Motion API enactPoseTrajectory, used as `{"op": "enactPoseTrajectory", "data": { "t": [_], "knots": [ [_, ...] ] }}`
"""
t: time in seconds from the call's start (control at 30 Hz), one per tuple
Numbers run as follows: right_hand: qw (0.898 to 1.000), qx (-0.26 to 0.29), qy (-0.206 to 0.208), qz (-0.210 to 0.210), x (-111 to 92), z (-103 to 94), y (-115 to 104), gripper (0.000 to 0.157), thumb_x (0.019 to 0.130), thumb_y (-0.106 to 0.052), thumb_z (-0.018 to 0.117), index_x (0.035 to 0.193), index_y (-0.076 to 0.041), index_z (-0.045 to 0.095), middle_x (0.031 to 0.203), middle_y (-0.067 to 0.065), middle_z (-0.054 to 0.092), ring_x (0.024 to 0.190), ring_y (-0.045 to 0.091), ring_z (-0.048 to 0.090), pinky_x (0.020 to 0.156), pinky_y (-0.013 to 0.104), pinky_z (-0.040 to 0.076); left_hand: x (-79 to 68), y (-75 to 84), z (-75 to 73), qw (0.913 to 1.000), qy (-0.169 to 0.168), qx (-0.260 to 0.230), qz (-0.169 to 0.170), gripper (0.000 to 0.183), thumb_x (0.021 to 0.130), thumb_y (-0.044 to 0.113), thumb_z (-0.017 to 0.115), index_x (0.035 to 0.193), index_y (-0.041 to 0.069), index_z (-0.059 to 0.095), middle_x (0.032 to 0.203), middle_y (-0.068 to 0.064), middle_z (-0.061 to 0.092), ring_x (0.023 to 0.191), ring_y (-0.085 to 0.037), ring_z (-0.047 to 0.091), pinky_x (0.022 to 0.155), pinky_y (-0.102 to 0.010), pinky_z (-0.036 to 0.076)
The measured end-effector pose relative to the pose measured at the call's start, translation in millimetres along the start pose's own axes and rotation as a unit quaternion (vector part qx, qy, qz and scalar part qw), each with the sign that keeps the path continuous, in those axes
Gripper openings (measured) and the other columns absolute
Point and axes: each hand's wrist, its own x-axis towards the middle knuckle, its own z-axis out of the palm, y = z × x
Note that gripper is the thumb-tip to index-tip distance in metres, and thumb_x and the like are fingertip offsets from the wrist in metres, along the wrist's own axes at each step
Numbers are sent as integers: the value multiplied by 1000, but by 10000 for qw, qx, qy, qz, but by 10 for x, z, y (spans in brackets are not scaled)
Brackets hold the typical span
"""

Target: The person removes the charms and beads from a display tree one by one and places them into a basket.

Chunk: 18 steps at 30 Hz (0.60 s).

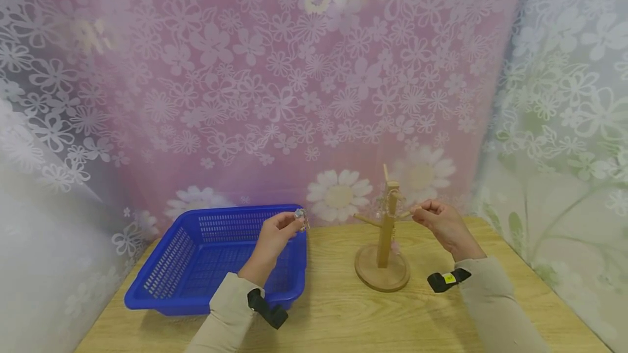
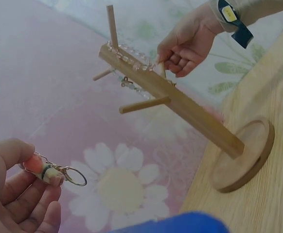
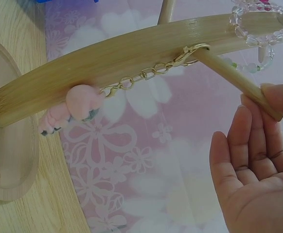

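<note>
In the left wrist view, my left hand (image 1: pixel 276 239) pinches a keychain (image 2: pixel 46 171) with a small reddish and cream figure and a metal ring that hangs out beyond the fingertips. My right hand (image 1: pixel 445 229) pinches the tip of a wooden peg (image 3: pixel 238 83) between thumb and forefinger, its other fingers spread. That peg belongs to an upright wooden stand (image 1: pixel 386 244) with a round base. From the peg hangs a second keychain (image 3: pixel 84 103), a pink charm on a gold chain, its clasp close to the post. Beaded bracelets (image 2: pixel 132 60) hang on the upper pegs.
A blue plastic basket (image 1: pixel 147 282) stands left of the stand, beneath my left hand. Both rest on a wooden table (image 1: pixel 338 315). Floral curtains (image 1: pixel 294 97) hang behind the table and along its sides.
</note>
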Motion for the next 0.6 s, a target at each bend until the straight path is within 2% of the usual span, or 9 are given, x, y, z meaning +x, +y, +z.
{"op": "enactPoseTrajectory", "data": {
  "t": [0.2,0.37,0.6],
  "knots": [
    [9997,211,-62,-39,-2,4,-12,16,94,-8,57,80,-14,59,84,-9,62,80,8,61,80,17,49,2,-10,-168,9998,-20,154,-143,24,88,19,67,104,0,66,96,-3,68,89,-15,63,79,-33,52],
    [9997,244,-32,-2,-13,13,-16,15,94,-9,58,79,-14,59,83,-9,63,78,7,61,79,16,48,6,-61,-343,9990,-57,360,-257,24,90,18,65,107,0,65,100,-6,67,93,-20,63,81,-35,51],
    [9999,94,-53,15,-5,1,-6,14,94,-11,59,80,-14,58,83,-10,62,81,8,61,79,17,49,72,-163,-608,9975,-2,498,-508,28,90,19,65,110,-1,62,103,-7,66,96,-19,62,86,-38,50]
  ]
}}
